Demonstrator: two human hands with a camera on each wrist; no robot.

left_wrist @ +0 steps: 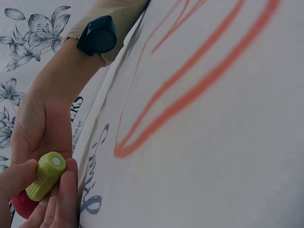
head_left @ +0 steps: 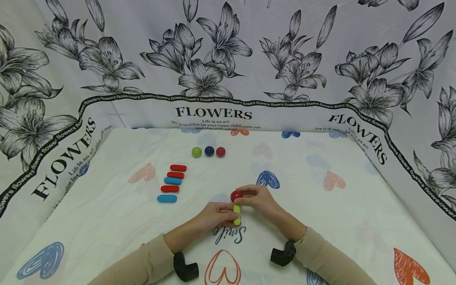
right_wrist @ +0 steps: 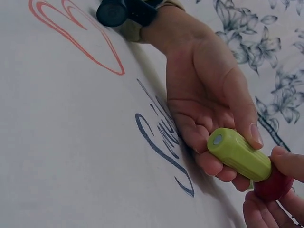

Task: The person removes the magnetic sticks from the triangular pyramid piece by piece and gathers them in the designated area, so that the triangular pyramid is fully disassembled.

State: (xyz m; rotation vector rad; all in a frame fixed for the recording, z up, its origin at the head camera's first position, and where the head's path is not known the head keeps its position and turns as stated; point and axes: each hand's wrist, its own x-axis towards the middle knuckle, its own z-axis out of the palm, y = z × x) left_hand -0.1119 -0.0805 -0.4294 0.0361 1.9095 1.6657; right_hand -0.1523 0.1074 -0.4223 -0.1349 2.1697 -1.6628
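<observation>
My left hand (head_left: 232, 216) grips a yellow-green rod (head_left: 236, 215) between thumb and fingers, just above the cloth. A red ball (head_left: 236, 196) sits against the rod's far end, pinched by my right hand (head_left: 244, 195). In the right wrist view the green rod (right_wrist: 238, 154) lies across my left hand's fingers (right_wrist: 209, 164), with the red ball (right_wrist: 273, 186) at its end under a right fingertip (right_wrist: 286, 163). The left wrist view shows the rod's (left_wrist: 46, 175) round end face and a sliver of the red ball (left_wrist: 21, 205).
At the back stand a green ball (head_left: 196, 152), a blue ball (head_left: 209, 151) and a red ball (head_left: 221, 151). Left of centre lie several rods in a column, red (head_left: 178, 168) at the top, blue (head_left: 167, 198) at the bottom. A flower-print cloth (head_left: 320, 206) covers the table; fabric walls rise behind and beside it.
</observation>
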